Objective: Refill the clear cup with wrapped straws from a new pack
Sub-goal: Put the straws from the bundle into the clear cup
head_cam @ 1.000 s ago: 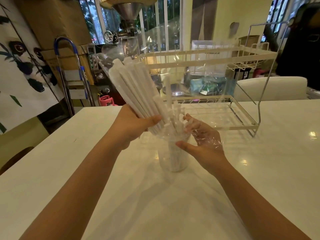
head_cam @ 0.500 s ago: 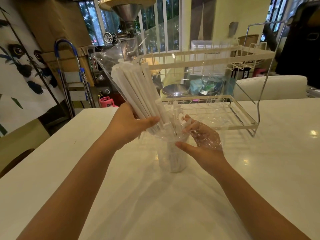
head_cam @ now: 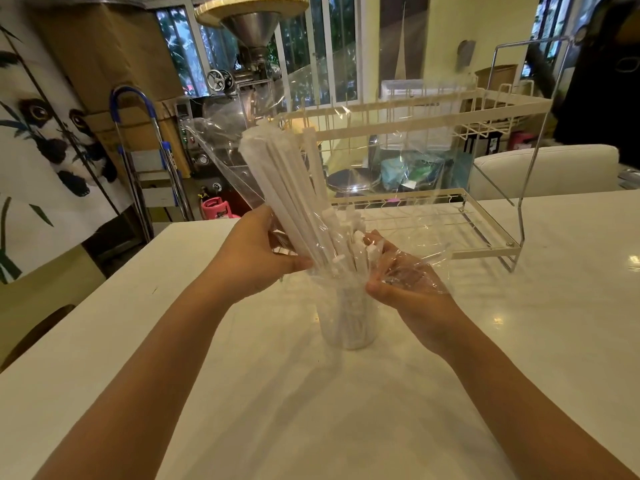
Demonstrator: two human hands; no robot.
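Since the earlier frames the bundle of wrapped straws [head_cam: 287, 188] has been tipped more upright and brought lower over the clear cup [head_cam: 348, 317], w/ the lower ends now fed down toward its mouth. The cup itself appears unmoved on the white table [head_cam: 242, 393].

The left hand [head_cam: 256, 258] is closed round the lower part of the bundle, thumb pressed across the front, the clear pack film [head_cam: 225, 157] trapped w/ the straws. The right hand [head_cam: 405, 282] is half curled, thumb and fingers pinched on loose film at the cup's rim; whether any straw is also gripped there can't be told through the plastic.

Risks, as judged: the cup is light and tall, so it could be tipped if the leaning bundle is pushed sideways against the rim. Straws could be spilled onto the table if the left grip is eased before the ends are seated. Film could be dragged into the cup w/ the straws, since it is bunched right at the mouth.

Counts: one cup, one pack film, two hands, one wire rack [head_cam: 433, 188] behind. Straws in the bundle can't be counted exactly; approx. a dozen or more are seen, plus several shorter white ends standing in the cup.
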